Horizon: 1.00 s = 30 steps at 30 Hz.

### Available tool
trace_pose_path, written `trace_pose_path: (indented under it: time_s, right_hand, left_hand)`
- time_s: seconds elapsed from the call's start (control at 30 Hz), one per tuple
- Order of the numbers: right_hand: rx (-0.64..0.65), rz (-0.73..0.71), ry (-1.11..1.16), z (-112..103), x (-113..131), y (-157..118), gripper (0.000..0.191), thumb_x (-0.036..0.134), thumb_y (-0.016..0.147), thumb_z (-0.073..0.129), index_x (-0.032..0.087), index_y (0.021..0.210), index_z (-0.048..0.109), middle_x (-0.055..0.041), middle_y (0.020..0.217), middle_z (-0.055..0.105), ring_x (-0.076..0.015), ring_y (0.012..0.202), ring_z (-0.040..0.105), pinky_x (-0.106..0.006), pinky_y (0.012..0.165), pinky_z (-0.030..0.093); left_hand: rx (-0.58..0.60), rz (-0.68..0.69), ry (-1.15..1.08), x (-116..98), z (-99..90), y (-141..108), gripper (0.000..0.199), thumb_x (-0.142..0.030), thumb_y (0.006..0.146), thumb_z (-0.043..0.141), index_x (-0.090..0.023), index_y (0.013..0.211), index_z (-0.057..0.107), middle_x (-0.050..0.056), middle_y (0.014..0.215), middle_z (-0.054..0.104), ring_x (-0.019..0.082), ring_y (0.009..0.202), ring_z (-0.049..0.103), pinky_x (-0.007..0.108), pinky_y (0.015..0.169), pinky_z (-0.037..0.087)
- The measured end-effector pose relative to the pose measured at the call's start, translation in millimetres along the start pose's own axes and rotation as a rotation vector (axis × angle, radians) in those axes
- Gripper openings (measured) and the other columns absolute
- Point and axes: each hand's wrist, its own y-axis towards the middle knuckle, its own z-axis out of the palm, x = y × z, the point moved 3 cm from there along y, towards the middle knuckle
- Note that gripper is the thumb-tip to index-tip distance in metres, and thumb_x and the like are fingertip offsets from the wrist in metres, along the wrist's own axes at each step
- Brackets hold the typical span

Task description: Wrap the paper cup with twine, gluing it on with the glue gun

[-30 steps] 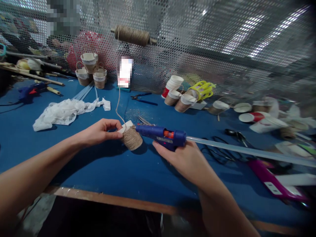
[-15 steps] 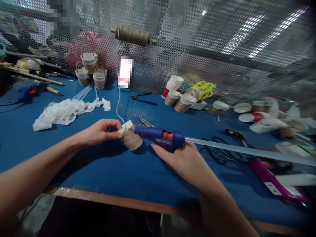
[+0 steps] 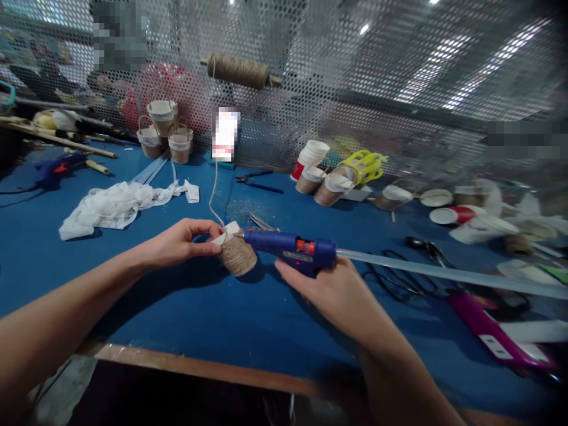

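Note:
Between thumb and fingers, my left hand (image 3: pixel 195 241) grips the white rim of a paper cup (image 3: pixel 239 255) that lies tilted above the blue table. Brown twine is wound round most of the cup. A loose strand of twine (image 3: pixel 215 188) rises from its rim toward a twine spool (image 3: pixel 238 70) on the mesh. My right hand (image 3: pixel 331 287) is closed round a blue glue gun (image 3: pixel 293 247), whose nozzle points left at the twine near the rim. A long clear glue stick (image 3: pixel 426 271) sticks out of the gun's back. Scissors (image 3: pixel 262 222) lie just behind the cup.
Pliers (image 3: pixel 260 181) and white lace (image 3: pixel 118 207) lie farther back. Finished small baskets (image 3: pixel 179 148) stand at the back left, more wrapped cups (image 3: pixel 331 188) at the back right. A second glue gun (image 3: pixel 57 168) rests at left, a purple power strip (image 3: pixel 501 337) at right.
The view has shifted slightly, so everything sits a little lower. Both hands keep their holds, and the glue gun's nozzle stays beside the cup's rim.

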Motion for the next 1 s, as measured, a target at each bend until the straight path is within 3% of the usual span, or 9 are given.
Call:
trace_pose_path:
  time_s: [0.07, 0.23, 0.43, 0.8, 1.0]
  right_hand:
    - [0.02, -0.021, -0.006, -1.2, -2.8, 3.1, 0.023, 0.022, 0.079, 0.045, 0.02, 0.058, 0.055, 0.0033, 0.043, 0.047, -0.0112, 0.043, 0.045, -0.024, 0.047, 0.037]
    - [-0.055, 0.096, 0.012, -4.8, -6.7, 7.6, 0.018, 0.024, 0.078, 0.048, 0.021, 0.064, 0.058, 0.0013, 0.047, 0.052, -0.0142, 0.049, 0.052, -0.025, 0.047, 0.038]
    - [0.022, 0.074, 0.091, -3.5, -4.1, 2.7, 0.026, 0.025, 0.081, 0.046, 0.022, 0.057, 0.056, 0.0046, 0.038, 0.046, -0.0118, 0.039, 0.047, -0.024, 0.043, 0.038]
    - [0.022, 0.147, 0.145, -1.9, -10.2, 1.2, 0.029, 0.029, 0.081, 0.049, 0.022, 0.054, 0.055, 0.0046, 0.038, 0.048, -0.0117, 0.038, 0.048, -0.025, 0.043, 0.04]
    - [0.007, 0.102, 0.162, -2.3, -11.4, 2.0, 0.025, 0.027, 0.081, 0.048, 0.023, 0.058, 0.057, 0.005, 0.038, 0.048, -0.0116, 0.038, 0.048, -0.025, 0.044, 0.04]
  left_hand:
    - [0.006, 0.011, 0.0, 0.0, -0.1, -0.2, 0.012, -0.022, 0.076, 0.054, -0.014, 0.068, 0.05, 0.003, 0.088, 0.056, 0.015, 0.084, 0.05, 0.033, 0.082, 0.036]
    - [0.02, 0.033, 0.003, -1.3, -0.3, -0.9, 0.011, -0.022, 0.077, 0.054, -0.014, 0.069, 0.051, 0.005, 0.094, 0.057, 0.018, 0.091, 0.051, 0.036, 0.088, 0.035]
    - [0.021, 0.047, 0.027, -1.0, -0.2, -0.3, 0.011, -0.021, 0.077, 0.054, -0.015, 0.069, 0.051, 0.006, 0.098, 0.057, 0.018, 0.096, 0.051, 0.037, 0.09, 0.035]
    - [0.028, 0.07, 0.045, -2.3, -0.1, -1.0, 0.012, -0.021, 0.078, 0.054, -0.014, 0.069, 0.051, 0.006, 0.099, 0.057, 0.02, 0.103, 0.049, 0.036, 0.093, 0.033]
    - [0.025, 0.075, 0.029, -2.5, 0.2, -0.6, 0.01, -0.02, 0.078, 0.054, -0.014, 0.07, 0.052, 0.007, 0.102, 0.057, 0.02, 0.105, 0.049, 0.038, 0.095, 0.032]
